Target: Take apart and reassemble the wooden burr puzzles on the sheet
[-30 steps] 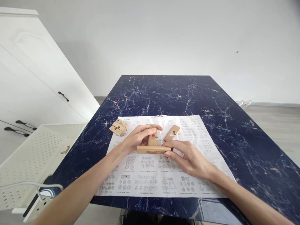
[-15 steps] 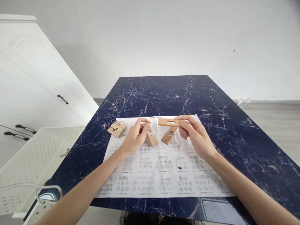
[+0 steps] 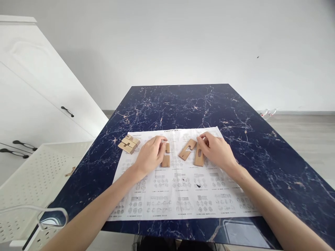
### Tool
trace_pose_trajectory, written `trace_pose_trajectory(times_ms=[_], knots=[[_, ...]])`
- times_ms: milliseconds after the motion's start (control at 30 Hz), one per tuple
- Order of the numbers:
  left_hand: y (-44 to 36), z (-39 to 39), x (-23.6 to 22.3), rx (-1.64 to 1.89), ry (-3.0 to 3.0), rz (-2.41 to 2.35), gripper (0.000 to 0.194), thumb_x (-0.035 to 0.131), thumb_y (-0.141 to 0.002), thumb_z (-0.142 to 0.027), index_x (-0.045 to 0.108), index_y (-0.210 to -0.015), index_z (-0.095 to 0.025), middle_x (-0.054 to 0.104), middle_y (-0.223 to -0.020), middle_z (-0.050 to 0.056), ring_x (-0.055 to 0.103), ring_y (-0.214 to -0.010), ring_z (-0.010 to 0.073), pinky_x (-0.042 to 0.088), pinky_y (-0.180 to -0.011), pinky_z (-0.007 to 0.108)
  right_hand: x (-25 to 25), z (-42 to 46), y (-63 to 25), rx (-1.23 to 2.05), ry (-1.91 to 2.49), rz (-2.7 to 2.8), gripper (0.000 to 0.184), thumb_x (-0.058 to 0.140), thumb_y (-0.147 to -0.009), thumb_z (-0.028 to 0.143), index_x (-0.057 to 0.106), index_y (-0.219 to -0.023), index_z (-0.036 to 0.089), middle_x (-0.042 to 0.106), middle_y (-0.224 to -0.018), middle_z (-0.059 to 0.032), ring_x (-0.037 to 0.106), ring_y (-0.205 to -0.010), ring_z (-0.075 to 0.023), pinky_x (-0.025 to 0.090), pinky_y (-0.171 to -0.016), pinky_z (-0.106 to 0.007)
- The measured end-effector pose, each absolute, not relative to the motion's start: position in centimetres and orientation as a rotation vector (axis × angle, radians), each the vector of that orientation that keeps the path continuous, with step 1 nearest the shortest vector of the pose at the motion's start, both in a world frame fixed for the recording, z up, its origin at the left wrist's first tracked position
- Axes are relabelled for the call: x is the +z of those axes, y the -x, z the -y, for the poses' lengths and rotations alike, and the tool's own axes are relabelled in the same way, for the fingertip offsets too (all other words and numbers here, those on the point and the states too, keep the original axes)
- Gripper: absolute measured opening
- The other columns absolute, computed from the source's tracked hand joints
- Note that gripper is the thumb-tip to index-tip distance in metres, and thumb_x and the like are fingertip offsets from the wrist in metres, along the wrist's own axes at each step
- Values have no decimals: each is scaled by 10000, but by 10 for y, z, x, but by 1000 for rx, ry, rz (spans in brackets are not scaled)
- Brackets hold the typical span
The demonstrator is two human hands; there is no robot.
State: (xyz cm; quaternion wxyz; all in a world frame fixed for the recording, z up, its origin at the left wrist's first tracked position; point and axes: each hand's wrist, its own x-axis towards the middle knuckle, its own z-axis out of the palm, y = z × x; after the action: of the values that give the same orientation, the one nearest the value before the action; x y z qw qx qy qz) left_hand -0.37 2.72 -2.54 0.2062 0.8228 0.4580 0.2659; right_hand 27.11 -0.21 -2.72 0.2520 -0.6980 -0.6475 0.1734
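Observation:
My left hand (image 3: pixel 150 153) is closed, its thumb and fingertips at the upper part of a notched wooden puzzle piece (image 3: pixel 165 161) that lies on the printed sheet (image 3: pixel 170 190). Between the thumb and fingers of my right hand (image 3: pixel 218 148) is the upper end of a wooden puzzle piece with a long slot (image 3: pixel 199 161); its lower end points toward me. Just left of it rests another notched wooden piece (image 3: pixel 184 153), slanted and touched by neither hand. A small cluster of fitted wooden pieces (image 3: pixel 133 148) sits at the sheet's upper left corner.
Under the sheet is a dark blue marbled table (image 3: pixel 172 108). A white cabinet (image 3: pixel 44 87) and a perforated white cart (image 3: pixel 34 177) with a looped cable (image 3: pixel 28 208) stand on the left. A clear pad (image 3: pixel 244 234) lies at the front right edge.
My right hand has turned the slotted piece from sideways to upright and lowered it toward the sheet. The piece at my left hand has straightened. The view has shifted slightly.

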Motion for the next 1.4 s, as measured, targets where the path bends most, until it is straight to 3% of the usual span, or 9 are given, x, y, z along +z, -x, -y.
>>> trace_pose_trajectory(times_ms=[67, 167, 333, 533, 667, 900, 1067, 1233, 1400], knots=[[3, -26, -24, 742, -2313, -1238, 244, 408, -1135, -345, 594, -1234, -221, 674, -1192, 107, 661, -1044, 267, 520, -942, 437, -27, 4, -267, 477, 1837, 1811, 310, 467, -1084, 435, 686, -1055, 218, 791, -856, -79, 676, -691, -254, 434, -615, -362], [2, -24, -20, 728, -2343, -1143, 276, 504, -1105, -411, 561, -1307, -231, 606, -1310, 129, 598, -1251, 307, 498, -1095, 497, -27, 7, -259, 528, 1653, 1862, 343, 475, -1093, 427, 738, -1104, 207, 818, -1033, -114, 727, -803, -265, 507, -674, -385], [1, -20, -14, 547, -2359, -1004, 642, 673, -997, -595, 454, -1497, -258, 447, -1606, 173, 405, -1531, 394, 400, -1244, 609, -32, 12, -246, 673, 1503, 1771, 365, 546, -1071, 421, 730, -1289, 193, 774, -1254, -153, 750, -886, -254, 611, -751, -419], [-1, -18, -13, 427, -2377, -961, 986, 763, -871, -733, 334, -1647, -301, 316, -1753, 169, 305, -1612, 457, 330, -1285, 697, -34, 17, -239, 791, 1416, 1742, 392, 585, -1052, 354, 670, -1412, 222, 687, -1446, -160, 764, -1063, -289, 675, -861, -496], [-2, -19, -14, 414, -2367, -963, 1017, 758, -869, -745, 314, -1675, -313, 309, -1773, 158, 297, -1628, 448, 309, -1303, 686, -34, 20, -234, 768, 1311, 1819, 417, 583, -1052, 312, 647, -1461, 264, 614, -1575, -125, 629, -1406, -340, 570, -1132, -606], [-4, -19, -15, 430, -2379, -936, 956, 738, -907, -715, 333, -1669, -302, 370, -1747, 151, 341, -1608, 424, 313, -1307, 648, -42, 22, -230, 688, 1317, 1899, 426, 489, -1092, 274, 602, -1502, 274, 518, -1667, -108, 511, -1531, -323, 472, -1238, -600], [-4, -17, -14, 413, -2362, -1024, 826, 654, -960, -731, 421, -1592, -252, 487, -1633, 182, 434, -1527, 423, 381, -1253, 651, -47, 18, -235, 469, 1441, 1860, 373, 475, -1102, 334, 628, -1416, 205, 606, -1534, -181, 585, -1420, -367, 512, -1156, -601], [-4, -16, -15, 412, -2356, -1011, 887, 656, -963, -726, 326, -1657, -281, 402, -1721, 166, 372, -1588, 424, 335, -1292, 648, -41, 17, -242, 378, 1672, 1836, 389, 427, -1123, 422, 646, -1324, 172, 750, -1123, -163, 720, -880, -319, 590, -755, -487], [-4, -17, -14, 375, -2362, -992, 972, 662, -942, -759, 265, -1687, -277, 334, -1764, 172, 335, -1612, 428, 318, -1306, 653, -35, 20, -238, 576, 1507, 1882, 331, 449, -1101, 368, 622, -1327, 199, 775, -1201, -144, 733, -830, -263, 578, -699, -413]])
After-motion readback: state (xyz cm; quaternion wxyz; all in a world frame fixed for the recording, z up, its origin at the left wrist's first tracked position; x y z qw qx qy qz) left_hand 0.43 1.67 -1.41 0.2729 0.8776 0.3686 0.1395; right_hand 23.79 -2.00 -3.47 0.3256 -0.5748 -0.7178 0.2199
